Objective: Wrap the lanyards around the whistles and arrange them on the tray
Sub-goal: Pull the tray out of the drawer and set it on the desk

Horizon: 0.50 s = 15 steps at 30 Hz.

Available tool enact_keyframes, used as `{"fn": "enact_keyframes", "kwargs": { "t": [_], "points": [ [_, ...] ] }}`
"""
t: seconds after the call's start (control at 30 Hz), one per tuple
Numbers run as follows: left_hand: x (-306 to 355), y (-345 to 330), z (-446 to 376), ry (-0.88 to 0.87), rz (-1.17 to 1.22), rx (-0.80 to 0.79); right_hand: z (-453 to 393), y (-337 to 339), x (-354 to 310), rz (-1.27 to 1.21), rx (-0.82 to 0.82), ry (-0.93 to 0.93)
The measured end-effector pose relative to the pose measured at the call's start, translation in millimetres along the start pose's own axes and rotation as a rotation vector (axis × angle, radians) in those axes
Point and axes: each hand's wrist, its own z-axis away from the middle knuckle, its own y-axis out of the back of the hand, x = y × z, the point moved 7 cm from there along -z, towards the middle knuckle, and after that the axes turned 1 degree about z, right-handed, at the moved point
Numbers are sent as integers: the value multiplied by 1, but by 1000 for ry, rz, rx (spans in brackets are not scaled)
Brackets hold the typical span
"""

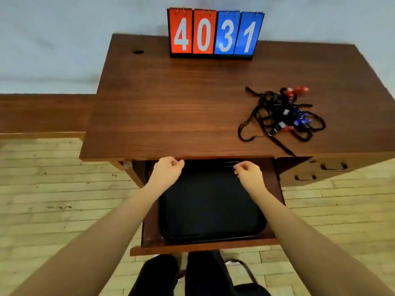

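A tangled pile of whistles (284,113), red and blue ones on black lanyards, lies on the right side of the wooden desk (171,107). One lanyard end hangs over the desk's front edge. A black tray (211,212) rests in the pulled-out shelf (192,248) below the desk top; its far end is hidden under the desk edge. My left hand (166,170) and my right hand (249,173) hover over the tray's far part, both with curled fingers and nothing visible in them.
A flip scoreboard (215,33) reading 4031 stands at the back of the desk. A cable hole (138,52) is at the back left. Drawers with handles (320,169) are on the right. My legs and a chair (241,274) are below the shelf.
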Motion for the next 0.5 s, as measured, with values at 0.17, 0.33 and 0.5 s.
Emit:
{"fn": "enact_keyframes", "kwargs": {
  "t": [0.17,0.33,0.5],
  "points": [
    [-51,-26,3,190,-220,73,-9,3,54,341,26,-188],
    [-84,-46,2,345,-354,88,-14,3,86,369,-15,-333],
    [-96,-57,-2,400,-349,100,-19,0,93,319,-36,-313]
  ]
}}
